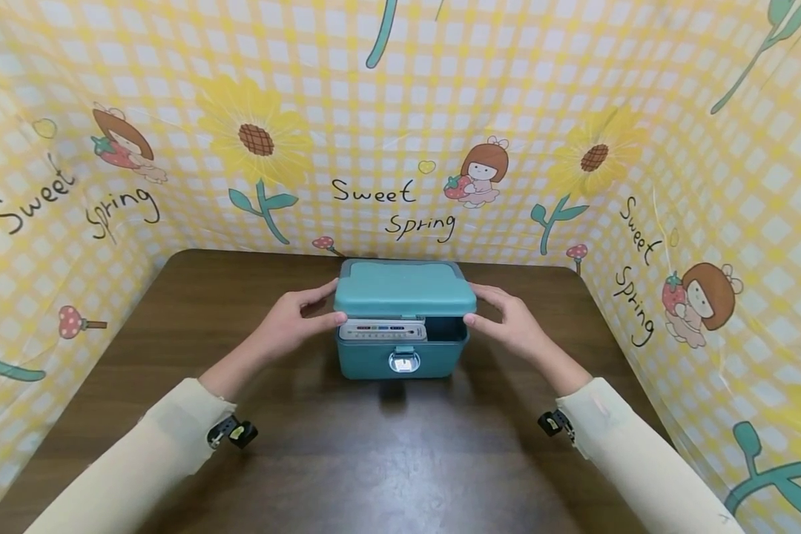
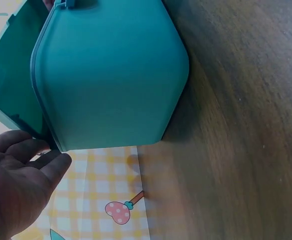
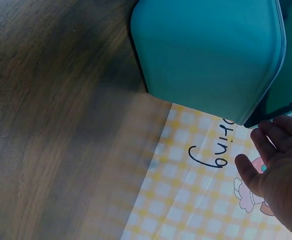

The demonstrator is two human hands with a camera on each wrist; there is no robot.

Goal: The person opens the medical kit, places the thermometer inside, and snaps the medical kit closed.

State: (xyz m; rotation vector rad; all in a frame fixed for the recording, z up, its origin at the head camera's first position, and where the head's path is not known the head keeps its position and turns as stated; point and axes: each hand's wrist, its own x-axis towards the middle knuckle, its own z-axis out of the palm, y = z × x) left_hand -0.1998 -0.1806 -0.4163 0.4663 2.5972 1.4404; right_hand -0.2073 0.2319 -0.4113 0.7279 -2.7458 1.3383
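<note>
A teal storage box (image 1: pixel 394 363) stands on the table, its lid (image 1: pixel 403 288) partly raised above the front rim. At the lid's left end, my left hand (image 1: pixel 294 319) holds it, thumb at the front corner and fingers toward the back. My right hand (image 1: pixel 510 322) grips the opposite end in much the same way. Inside on the left lies a pale, flat thing (image 1: pixel 383 331) with small coloured marks along it; its kind is unclear. On the box front hangs a metallic round clasp (image 1: pixel 403 361). Both wrist views show fingers near the back hinge side.
The dark brown wooden table (image 1: pixel 274 460) has its back edge just behind the box. Yellow checked cloth (image 1: pixel 380 133) with printed flowers and lettering hangs around the back and both sides. A small black device (image 1: pixel 232 432) sits on the left cuff, another (image 1: pixel 556 424) on the right.
</note>
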